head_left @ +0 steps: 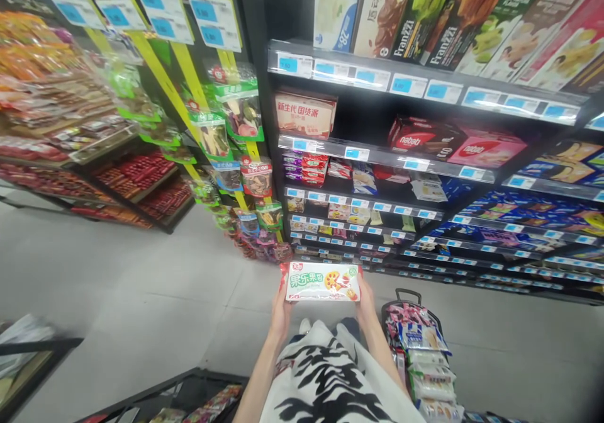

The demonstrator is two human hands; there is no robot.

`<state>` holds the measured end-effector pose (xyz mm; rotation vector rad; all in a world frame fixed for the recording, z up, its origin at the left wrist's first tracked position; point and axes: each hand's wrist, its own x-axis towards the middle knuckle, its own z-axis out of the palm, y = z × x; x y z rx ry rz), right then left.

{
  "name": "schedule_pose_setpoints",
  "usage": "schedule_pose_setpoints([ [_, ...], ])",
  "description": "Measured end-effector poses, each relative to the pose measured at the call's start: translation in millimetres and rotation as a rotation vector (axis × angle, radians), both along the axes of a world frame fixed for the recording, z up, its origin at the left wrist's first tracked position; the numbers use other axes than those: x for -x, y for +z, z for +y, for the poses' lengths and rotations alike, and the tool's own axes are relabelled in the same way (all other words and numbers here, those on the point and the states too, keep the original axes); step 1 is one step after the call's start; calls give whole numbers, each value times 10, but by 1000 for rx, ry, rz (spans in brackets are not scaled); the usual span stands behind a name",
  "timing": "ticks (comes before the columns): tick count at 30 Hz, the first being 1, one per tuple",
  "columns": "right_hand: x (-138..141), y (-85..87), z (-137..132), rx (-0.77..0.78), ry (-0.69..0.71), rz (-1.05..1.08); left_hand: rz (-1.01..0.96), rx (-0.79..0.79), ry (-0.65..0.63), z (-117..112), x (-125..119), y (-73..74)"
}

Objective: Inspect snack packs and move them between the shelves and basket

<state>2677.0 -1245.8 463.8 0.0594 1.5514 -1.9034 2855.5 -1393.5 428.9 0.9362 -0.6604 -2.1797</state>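
I hold a flat white-and-green snack packet (323, 281) with red ends in front of me, low and centred in the head view. My left hand (281, 310) grips its left end and my right hand (365, 303) grips its right end, fingers wrapped behind the packet. Its printed face points up at me. Below it are my black-and-white patterned clothes (330, 379).
A black shopping basket (419, 354) full of packets stands at my right. Black shelves (415, 165) with boxed biscuits and blue price tags rise ahead and right. Hanging snack strips (240, 158) stand at centre left, more shelves (85, 152) at far left. Grey tiled floor (123, 284) lies between.
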Motion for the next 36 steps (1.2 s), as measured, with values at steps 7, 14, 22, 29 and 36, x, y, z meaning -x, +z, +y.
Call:
schedule_pose_setpoints([
  [7, -9, 36, 7, 50, -14, -21, 13, 22, 7, 18, -11, 10],
  [14, -32, 106, 41, 52, -32, -29, 46, 63, -14, 49, -29, 53],
  [22, -53, 166, 59, 77, -33, -37, 23, 122, -33, 94, -61, 35],
  [29, -57, 162, 64, 48, -23, -13, 35, 104, -54, 84, -40, 129],
  [36, -92, 279, 80, 53, 28, 37, 65, 77, -29, 75, -28, 199],
])
